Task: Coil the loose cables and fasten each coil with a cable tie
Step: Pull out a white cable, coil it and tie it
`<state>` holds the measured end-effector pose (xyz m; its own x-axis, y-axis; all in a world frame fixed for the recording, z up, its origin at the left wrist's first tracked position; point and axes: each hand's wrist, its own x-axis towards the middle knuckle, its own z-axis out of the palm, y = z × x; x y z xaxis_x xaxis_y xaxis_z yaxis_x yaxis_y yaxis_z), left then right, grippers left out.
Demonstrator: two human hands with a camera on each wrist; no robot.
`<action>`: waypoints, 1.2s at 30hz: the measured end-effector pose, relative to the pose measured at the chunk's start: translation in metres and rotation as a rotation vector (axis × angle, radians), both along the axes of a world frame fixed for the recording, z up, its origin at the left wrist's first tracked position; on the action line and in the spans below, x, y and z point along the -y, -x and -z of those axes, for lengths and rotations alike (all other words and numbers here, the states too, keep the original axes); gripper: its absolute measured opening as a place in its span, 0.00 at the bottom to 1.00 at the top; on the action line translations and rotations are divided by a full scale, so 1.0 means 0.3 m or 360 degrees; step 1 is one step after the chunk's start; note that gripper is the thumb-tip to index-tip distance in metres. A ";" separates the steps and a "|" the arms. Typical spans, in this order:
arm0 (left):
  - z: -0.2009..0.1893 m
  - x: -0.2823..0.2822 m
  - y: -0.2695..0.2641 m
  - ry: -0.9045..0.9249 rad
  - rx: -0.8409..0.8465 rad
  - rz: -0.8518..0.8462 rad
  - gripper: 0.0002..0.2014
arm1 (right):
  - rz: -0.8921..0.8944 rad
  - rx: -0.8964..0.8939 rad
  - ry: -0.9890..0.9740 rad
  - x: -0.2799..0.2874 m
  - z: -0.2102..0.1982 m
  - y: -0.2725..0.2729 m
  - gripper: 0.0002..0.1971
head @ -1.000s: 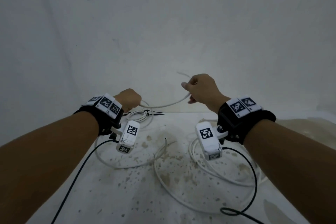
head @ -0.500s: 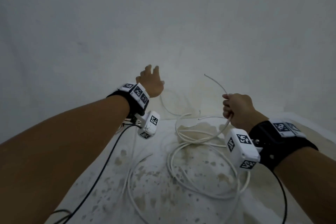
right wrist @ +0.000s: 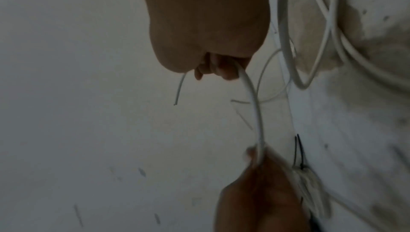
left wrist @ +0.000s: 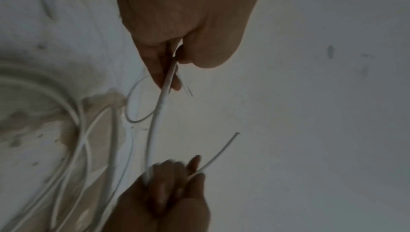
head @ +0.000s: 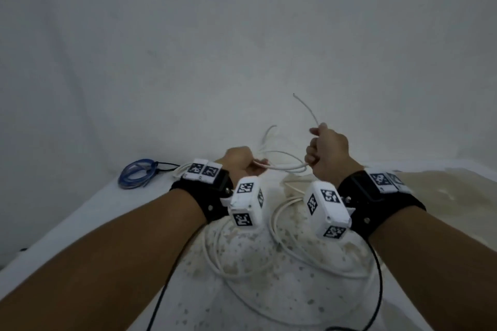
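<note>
A long white cable (head: 289, 166) lies in loose loops on the stained white table (head: 269, 290). My right hand (head: 326, 154) grips the cable near its free end, which sticks up against the wall. My left hand (head: 242, 162) pinches the same cable a short span to the left, so the cable arcs between the two hands. In the left wrist view the cable (left wrist: 162, 106) runs from my left fingers (left wrist: 163, 71) down to my right hand (left wrist: 175, 183). In the right wrist view the cable (right wrist: 255, 106) curves from my right hand (right wrist: 219, 71) to my left hand (right wrist: 261, 183).
A blue coil (head: 138, 173) fastened with a black tie lies at the table's far left by the wall. A white coil (right wrist: 307, 183) with a black tie sits behind my left hand. The white wall (head: 242, 48) stands close behind. Black sensor leads (head: 376, 290) trail from my wrists.
My left hand has come back from its open reach toward the wall and now pinches the white cable. My right hand has kept its grip near the cable's end. The view has shifted, showing the blue coil.
</note>
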<state>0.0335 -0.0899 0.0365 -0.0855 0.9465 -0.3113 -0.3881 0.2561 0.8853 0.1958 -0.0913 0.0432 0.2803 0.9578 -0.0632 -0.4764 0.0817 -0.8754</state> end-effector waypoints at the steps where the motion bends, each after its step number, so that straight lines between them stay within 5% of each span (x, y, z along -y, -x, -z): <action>1: -0.032 0.000 0.033 -0.0062 0.0007 -0.0136 0.13 | -0.0047 0.0177 -0.0009 0.003 0.010 0.002 0.17; 8: -0.216 0.006 0.251 -0.0364 -0.0507 -0.0294 0.14 | -0.0118 0.0884 -0.0075 0.016 0.065 -0.033 0.25; 13: -0.256 0.072 0.275 -0.0823 -0.1359 0.0086 0.14 | -0.0414 0.0604 -0.0567 0.089 -0.064 0.074 0.14; 15: -0.255 0.109 0.242 -0.1065 -0.1503 0.0135 0.14 | -0.0536 0.0426 -0.0632 0.124 -0.137 0.151 0.09; 20: -0.233 0.149 0.197 -0.1199 -0.1426 0.0097 0.16 | -0.0571 0.0927 -0.0617 0.117 -0.142 0.275 0.17; 24: -0.198 0.140 0.235 -0.0978 -0.1235 0.0042 0.09 | -0.0194 0.0762 -0.0371 0.054 -0.103 0.229 0.18; 29: -0.165 0.124 0.213 -0.1121 -0.1386 0.0057 0.09 | -0.0547 0.0796 -0.0383 0.087 -0.077 0.235 0.12; 36: -0.179 0.106 0.170 -0.1139 -0.1461 0.0193 0.09 | -0.0382 0.0819 -0.0528 0.066 -0.086 0.207 0.13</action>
